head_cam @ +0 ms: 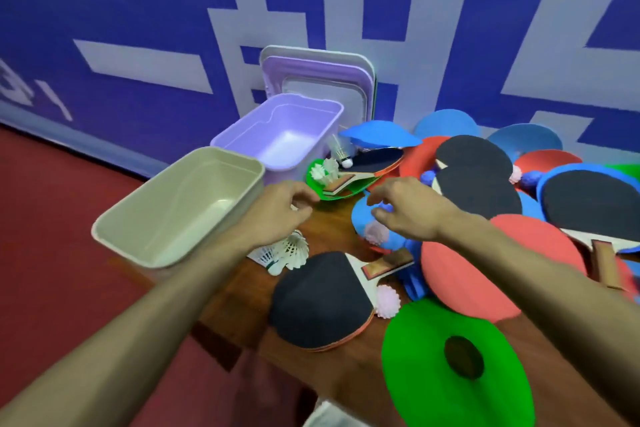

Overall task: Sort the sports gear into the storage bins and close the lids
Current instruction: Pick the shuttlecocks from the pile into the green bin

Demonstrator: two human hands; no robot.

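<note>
Bins: beige bin (194, 191) and purple bin (263, 125), open-topped, at the tabletop's (239, 302) left edge.
Gear: I see paddles (474, 156) heaped to their right, white shuttlecocks (294, 250) beside the beige one.
Left hand (277, 211): fingers loosely curled, seemingly holding nothing.
Right hand (405, 208): fingers spread above a blue paddle (360, 215).

Wooden tabletop (239, 298). Left edge: beige bin (180, 208), open, with purple bin (277, 128) directly behind it toward the far edge. Just beside the beige bin: white shuttlecocks (287, 253), lying on their sides. Near edge: black-faced paddle (322, 302), pink spiky ball (388, 302) touching it, green disc (415, 357). Right portion: overlapping heap of paddles and discs, lowest layer not discernible.
</note>
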